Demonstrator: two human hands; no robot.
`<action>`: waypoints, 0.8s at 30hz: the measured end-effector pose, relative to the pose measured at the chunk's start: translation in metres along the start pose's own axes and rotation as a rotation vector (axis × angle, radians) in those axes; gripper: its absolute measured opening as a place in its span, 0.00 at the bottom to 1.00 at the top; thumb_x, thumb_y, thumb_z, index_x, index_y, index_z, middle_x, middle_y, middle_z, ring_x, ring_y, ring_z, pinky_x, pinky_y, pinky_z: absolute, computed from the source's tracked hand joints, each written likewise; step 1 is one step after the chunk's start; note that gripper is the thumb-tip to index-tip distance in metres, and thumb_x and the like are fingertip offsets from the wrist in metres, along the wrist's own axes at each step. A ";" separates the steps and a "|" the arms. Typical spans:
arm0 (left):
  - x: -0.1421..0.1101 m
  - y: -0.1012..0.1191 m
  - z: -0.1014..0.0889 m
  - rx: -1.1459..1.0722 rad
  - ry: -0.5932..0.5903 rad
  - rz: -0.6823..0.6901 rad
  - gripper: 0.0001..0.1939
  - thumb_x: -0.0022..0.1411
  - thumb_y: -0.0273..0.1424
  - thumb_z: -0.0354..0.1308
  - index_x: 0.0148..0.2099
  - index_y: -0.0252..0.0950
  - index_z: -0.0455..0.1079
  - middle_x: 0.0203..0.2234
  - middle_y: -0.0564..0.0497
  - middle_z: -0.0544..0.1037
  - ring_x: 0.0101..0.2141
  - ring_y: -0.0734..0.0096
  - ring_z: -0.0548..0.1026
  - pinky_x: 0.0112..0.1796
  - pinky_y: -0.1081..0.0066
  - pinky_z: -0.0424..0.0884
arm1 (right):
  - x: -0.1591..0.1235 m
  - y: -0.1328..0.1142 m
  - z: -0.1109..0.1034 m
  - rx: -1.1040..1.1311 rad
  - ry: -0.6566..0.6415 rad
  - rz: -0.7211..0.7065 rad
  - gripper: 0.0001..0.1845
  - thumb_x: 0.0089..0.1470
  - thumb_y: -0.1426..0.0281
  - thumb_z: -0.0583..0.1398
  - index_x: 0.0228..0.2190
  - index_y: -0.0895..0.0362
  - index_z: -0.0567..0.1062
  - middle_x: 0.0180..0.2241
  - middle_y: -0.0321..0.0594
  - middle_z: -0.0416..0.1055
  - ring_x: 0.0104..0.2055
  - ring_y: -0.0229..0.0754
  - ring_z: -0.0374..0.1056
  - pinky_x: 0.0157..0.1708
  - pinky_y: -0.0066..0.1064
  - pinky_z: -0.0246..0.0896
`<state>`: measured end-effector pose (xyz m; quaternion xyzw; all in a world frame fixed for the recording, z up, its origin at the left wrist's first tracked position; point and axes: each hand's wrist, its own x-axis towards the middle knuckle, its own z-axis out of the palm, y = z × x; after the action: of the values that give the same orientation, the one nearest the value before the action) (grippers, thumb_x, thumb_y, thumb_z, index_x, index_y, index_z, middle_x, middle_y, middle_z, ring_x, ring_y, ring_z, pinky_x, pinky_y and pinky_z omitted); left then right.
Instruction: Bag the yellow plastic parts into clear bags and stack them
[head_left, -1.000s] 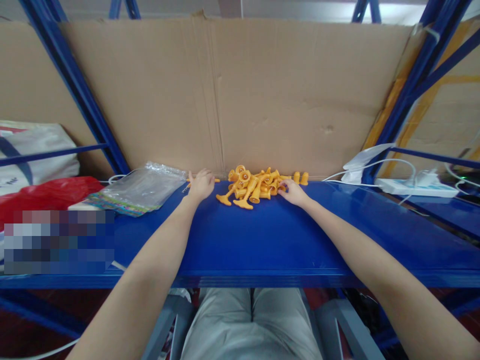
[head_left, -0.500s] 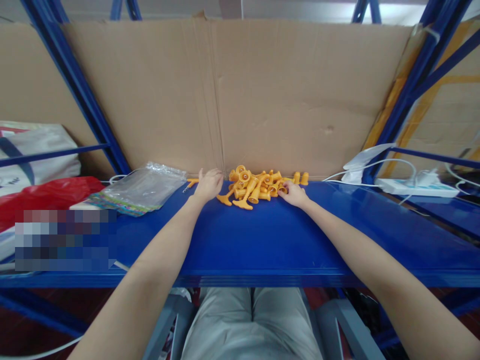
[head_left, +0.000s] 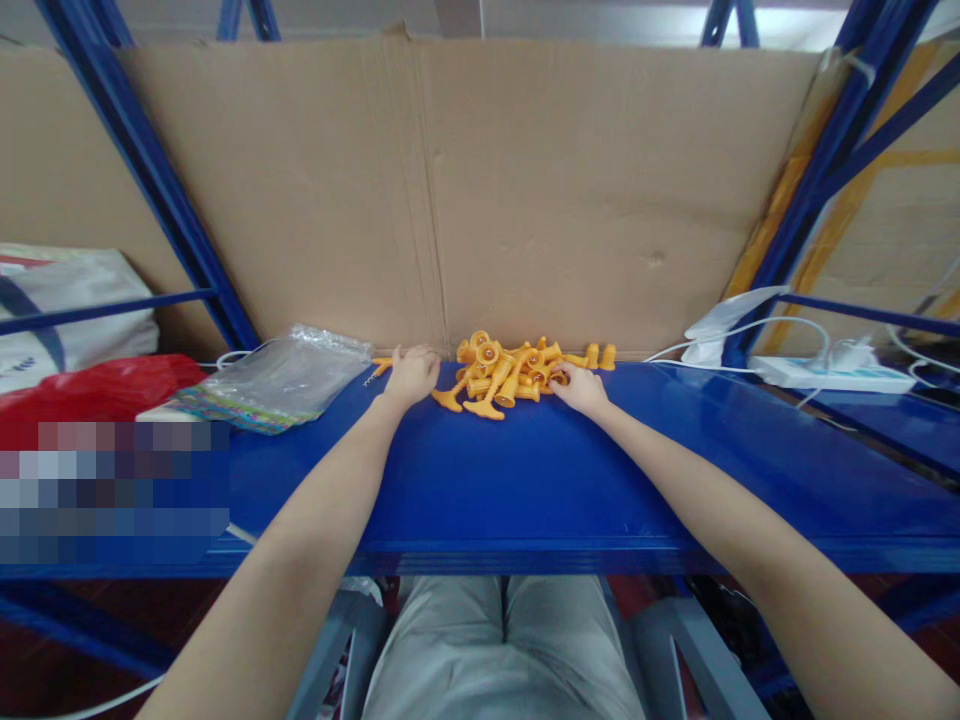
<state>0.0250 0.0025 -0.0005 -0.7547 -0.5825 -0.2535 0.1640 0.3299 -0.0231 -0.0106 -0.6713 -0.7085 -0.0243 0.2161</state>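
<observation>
A heap of yellow plastic corkscrew parts [head_left: 499, 372], bell-shaped sleeves and T-shaped handles, lies on the blue shelf against the cardboard. My right hand [head_left: 583, 388] is at the heap's right end, thumb and fingers closed on a yellow bell-shaped sleeve [head_left: 559, 379]; the fingertips are partly hidden. Left of the heap, my left hand [head_left: 414, 374] rests low over the shelf with its fingers stretched forward and the thumb apart. Just left of that hand is a single yellow corkscrew [head_left: 381, 367] with its metal spiral showing, partly covered by the hand.
Two yellow sleeves [head_left: 600, 356] stand upright behind my right hand. A clear plastic bag [head_left: 292, 375] and a red bag [head_left: 105, 390] lie on the left. To the right are a white power strip [head_left: 829, 374] and cables. Cardboard [head_left: 562, 200] walls the back; blue posts frame both sides.
My right hand has shifted slightly left along the edge of the heap. My left hand's thumb and fingers have lowered a little; the heap looks much the same.
</observation>
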 end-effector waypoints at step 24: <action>0.001 -0.011 0.007 -0.050 0.109 0.016 0.17 0.66 0.29 0.43 0.37 0.38 0.75 0.45 0.44 0.80 0.53 0.56 0.72 0.58 0.43 0.56 | 0.065 0.026 -0.009 -0.233 -0.236 0.116 0.22 0.57 0.76 0.53 0.52 0.59 0.72 0.52 0.52 0.72 0.54 0.51 0.68 0.47 0.38 0.63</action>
<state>0.0159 0.0099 -0.0066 -0.7483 -0.5599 -0.3077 0.1786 0.3570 0.0378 0.0130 -0.7298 -0.6814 -0.0147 0.0535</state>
